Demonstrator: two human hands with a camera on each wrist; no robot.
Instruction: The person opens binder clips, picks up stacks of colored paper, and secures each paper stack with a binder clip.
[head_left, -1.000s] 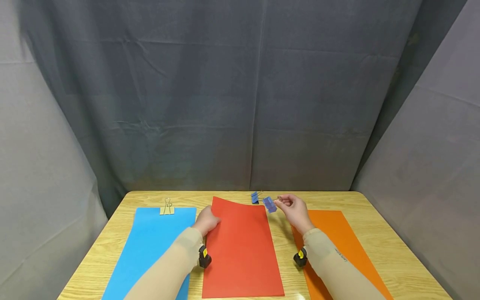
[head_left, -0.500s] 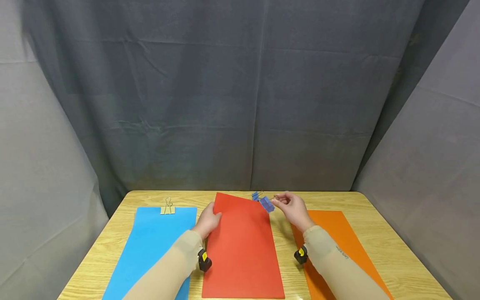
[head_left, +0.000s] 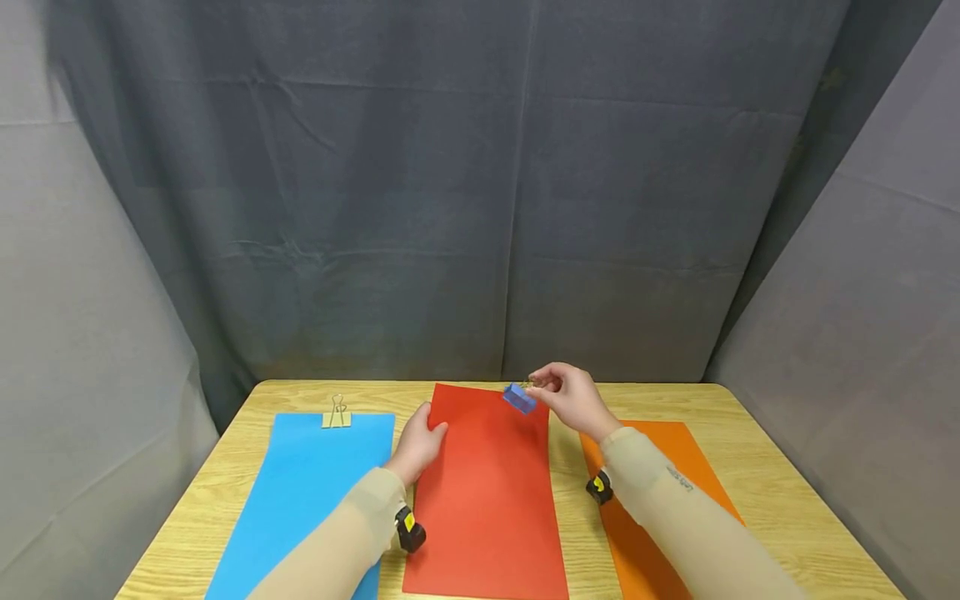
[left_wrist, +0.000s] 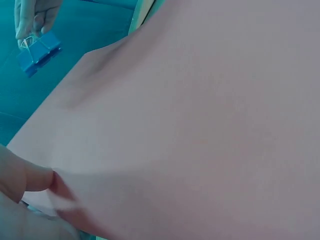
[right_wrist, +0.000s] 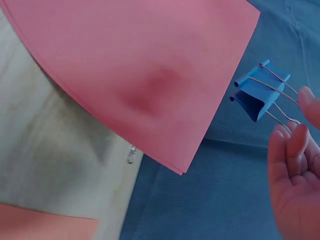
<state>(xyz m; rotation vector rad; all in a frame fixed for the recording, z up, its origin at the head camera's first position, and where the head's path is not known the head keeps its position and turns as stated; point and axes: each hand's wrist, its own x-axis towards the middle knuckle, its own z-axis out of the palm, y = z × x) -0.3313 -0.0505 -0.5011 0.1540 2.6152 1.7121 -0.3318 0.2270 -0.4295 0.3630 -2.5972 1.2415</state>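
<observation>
My left hand (head_left: pixel 417 443) pinches the left edge of the red paper (head_left: pixel 487 500), thumb on top, and the paper's far end is raised off the table. In the right wrist view the red paper (right_wrist: pixel 135 65) shows more than one layer at its corner. My right hand (head_left: pixel 573 400) holds a blue binder clip (head_left: pixel 519 397) by its wire handles, close to the paper's far edge. Seen from the right wrist, the clip (right_wrist: pixel 262 87) is apart from the paper, its mouth facing the edge. Beneath the paper, a wire handle (right_wrist: pixel 131 155) of another clip peeks out.
Blue paper (head_left: pixel 315 492) lies on the left with a yellow binder clip (head_left: pixel 337 418) on its far edge. Orange paper (head_left: pixel 660 442) lies on the right, partly under my right forearm. A grey curtain (head_left: pixel 390 208) hangs behind the wooden table (head_left: pixel 795 533).
The left hand has lifted the red paper's far end higher. The right hand has carried the blue binder clip left and up, to the paper's far edge. The other blue clip is now mostly hidden.
</observation>
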